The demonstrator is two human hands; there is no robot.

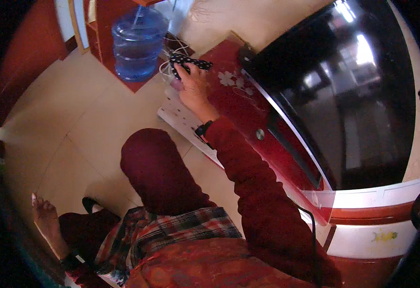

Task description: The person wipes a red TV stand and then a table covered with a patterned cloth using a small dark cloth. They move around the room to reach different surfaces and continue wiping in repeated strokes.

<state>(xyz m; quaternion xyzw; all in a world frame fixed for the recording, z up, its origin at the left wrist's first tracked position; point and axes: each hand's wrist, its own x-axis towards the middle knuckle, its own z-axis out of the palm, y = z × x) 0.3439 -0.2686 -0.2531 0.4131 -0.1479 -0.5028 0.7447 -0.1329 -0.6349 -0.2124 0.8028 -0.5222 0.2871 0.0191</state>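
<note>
My right hand [195, 88] reaches far forward with its fingers on a black cloth [199, 62] with white dots. The cloth lies bunched at the corner of a red glossy TV stand [228, 59] with a printed flower pattern. My fingertips press into or pinch it; part of the cloth is hidden under them. White cables [165, 68] hang loosely beside and behind that corner. Low at the left, my left hand [46, 216] is held out over the floor near my knee. It holds nothing, and its fingers are slightly bent and apart.
A television [339, 104] with a dark, reflecting screen stands on the red top. A blue water bottle [138, 45] stands on a reddish-brown wooden base [134, 85]. Below the stand's edge runs a white speckled ledge [181, 120]. White drawer fronts [370, 239] are at lower right.
</note>
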